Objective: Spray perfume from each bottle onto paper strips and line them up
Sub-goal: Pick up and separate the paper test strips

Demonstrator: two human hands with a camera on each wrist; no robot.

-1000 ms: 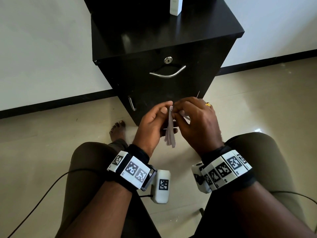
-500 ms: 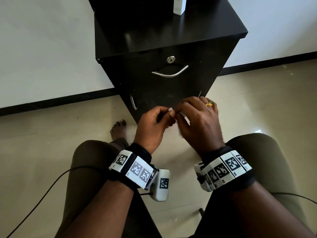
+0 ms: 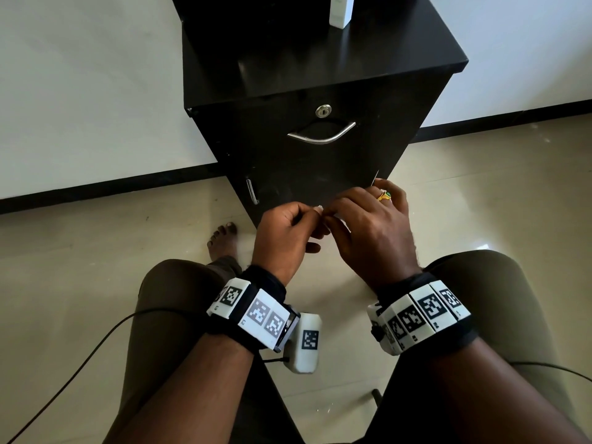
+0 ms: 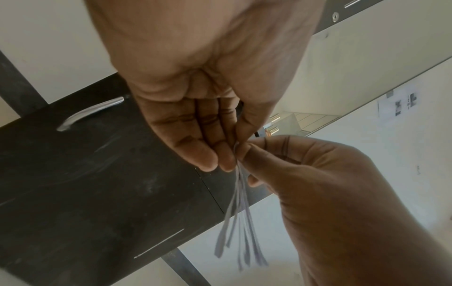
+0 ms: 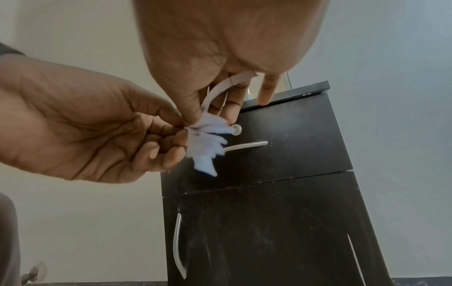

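I hold a small bundle of white paper strips (image 4: 240, 222) between both hands, in front of the black cabinet (image 3: 320, 161). My left hand (image 3: 307, 219) pinches the bundle at one end, and the strips fan out from its fingertips (image 5: 208, 147). My right hand (image 3: 336, 216) meets it from the right. Its thumb and fingers pinch one strip (image 5: 220, 89), which curls up under the palm. In the head view only a sliver of the paper (image 3: 318, 209) shows between the fingertips. A white box (image 3: 341, 11) stands on the cabinet top.
The cabinet has a locked drawer with a metal handle (image 3: 320, 136) and a lower door handle (image 3: 251, 190). I sit with my knees either side, one bare foot (image 3: 222, 238) on the tiled floor. A cable (image 3: 80, 357) runs off to the left.
The strips hung in sight below my hands a second ago. My left fingers have curled over them, so the head view hides them now. Both hands stay in the same place.
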